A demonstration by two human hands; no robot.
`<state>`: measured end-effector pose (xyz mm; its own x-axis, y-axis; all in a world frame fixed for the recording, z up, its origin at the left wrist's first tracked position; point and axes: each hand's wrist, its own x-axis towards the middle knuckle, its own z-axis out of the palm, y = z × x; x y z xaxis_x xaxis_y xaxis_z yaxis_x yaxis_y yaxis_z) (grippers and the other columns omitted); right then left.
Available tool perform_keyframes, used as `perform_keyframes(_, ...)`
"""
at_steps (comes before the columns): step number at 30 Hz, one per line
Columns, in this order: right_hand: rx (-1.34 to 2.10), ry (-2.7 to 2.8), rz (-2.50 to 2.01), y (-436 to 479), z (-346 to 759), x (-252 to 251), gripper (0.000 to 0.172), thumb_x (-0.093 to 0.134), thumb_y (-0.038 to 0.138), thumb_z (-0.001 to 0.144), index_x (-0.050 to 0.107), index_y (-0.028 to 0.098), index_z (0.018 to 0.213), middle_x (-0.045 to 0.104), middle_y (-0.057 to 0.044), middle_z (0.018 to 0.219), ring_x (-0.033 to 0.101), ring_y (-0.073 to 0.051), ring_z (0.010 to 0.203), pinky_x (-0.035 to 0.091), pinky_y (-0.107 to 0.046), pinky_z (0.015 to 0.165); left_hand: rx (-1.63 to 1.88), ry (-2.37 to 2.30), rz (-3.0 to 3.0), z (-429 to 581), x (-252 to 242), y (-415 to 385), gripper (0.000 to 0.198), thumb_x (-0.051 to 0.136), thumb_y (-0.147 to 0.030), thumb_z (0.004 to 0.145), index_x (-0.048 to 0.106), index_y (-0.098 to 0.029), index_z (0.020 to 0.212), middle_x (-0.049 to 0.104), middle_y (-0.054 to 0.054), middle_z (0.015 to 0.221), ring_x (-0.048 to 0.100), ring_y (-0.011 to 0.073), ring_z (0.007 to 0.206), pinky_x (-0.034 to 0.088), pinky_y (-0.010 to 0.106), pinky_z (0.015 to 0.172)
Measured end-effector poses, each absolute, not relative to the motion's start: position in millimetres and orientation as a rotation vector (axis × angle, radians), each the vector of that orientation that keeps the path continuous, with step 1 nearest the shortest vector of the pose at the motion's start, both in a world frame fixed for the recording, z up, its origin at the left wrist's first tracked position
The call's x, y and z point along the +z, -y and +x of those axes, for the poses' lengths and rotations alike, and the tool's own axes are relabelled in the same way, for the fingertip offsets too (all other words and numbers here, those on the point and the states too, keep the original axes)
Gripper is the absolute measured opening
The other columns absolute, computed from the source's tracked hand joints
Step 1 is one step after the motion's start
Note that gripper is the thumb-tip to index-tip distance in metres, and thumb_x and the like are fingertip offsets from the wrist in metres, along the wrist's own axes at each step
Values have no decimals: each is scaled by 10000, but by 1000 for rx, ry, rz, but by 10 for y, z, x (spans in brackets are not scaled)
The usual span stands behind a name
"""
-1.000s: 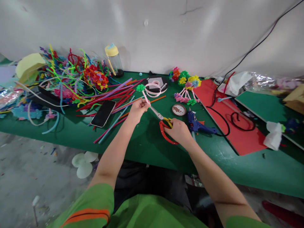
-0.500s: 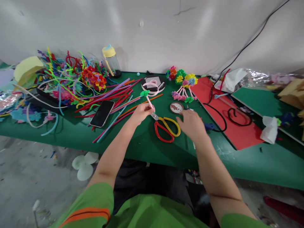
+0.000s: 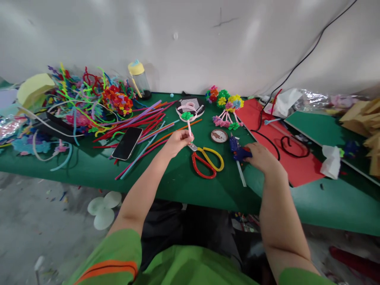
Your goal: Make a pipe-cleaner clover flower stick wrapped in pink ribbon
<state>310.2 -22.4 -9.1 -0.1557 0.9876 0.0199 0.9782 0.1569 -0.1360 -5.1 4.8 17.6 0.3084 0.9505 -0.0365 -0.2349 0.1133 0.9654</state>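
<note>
My left hand is closed on the pink stem of a small pipe-cleaner flower with a green head, held upright above the green table. My right hand has its fingers closed round the handle of a blue glue gun that lies on the table. Scissors with one red and one yellow handle rest on the table between my two hands, touched by neither.
A black phone lies left of my left hand among loose pipe cleaners. Behind are a ribbon spool, a round lid, finished flowers, a bottle and a red board with black cable.
My right hand let go of the scissors, left them on the table, and moved right to grip the glue gun. My left hand kept the flower, now held more upright.
</note>
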Motion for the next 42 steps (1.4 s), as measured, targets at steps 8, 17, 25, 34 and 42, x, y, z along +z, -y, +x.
perform_keyframes(8,226,2239,-1798,275,3100,214,361,521,210,705,560,123,1053,570,-156,1050,538,-277,1027,400,-416,930,1014,-892,1106,-29,144,-47,150,684,-159,651,545,-104,655,546,-15,630,517,46,560,447,218,593)
perform_keyframes(17,640,1953,-1472,403,2609,402,365,473,370,780,506,184,1092,627,-87,903,594,-210,763,470,-344,702,1020,-831,1109,-56,89,-62,287,717,-319,633,510,-132,700,545,-20,657,537,70,601,460,248,637)
perform_keyframes(25,1120,1736,-1328,513,2338,320,321,587,481,714,557,171,793,590,-41,775,536,-151,669,447,-282,648,1052,-593,960,-100,108,-91,384,776,-391,542,483,-186,681,415,-42,586,432,73,556,429,275,612)
perform_keyframes(34,1537,1726,-1004,599,2293,281,432,580,526,713,547,198,993,542,-29,745,502,-158,655,434,-304,630,1069,-560,884,-114,85,-86,494,821,-444,427,446,-204,642,344,-51,551,379,80,516,447,319,590)
perform_keyframes(42,1608,1837,-865,641,2225,372,453,596,548,691,539,204,980,548,-35,748,508,-150,634,424,-284,579,989,-620,1013,-114,105,-51,490,720,-542,531,374,-219,654,285,-39,559,430,127,560,411,342,600)
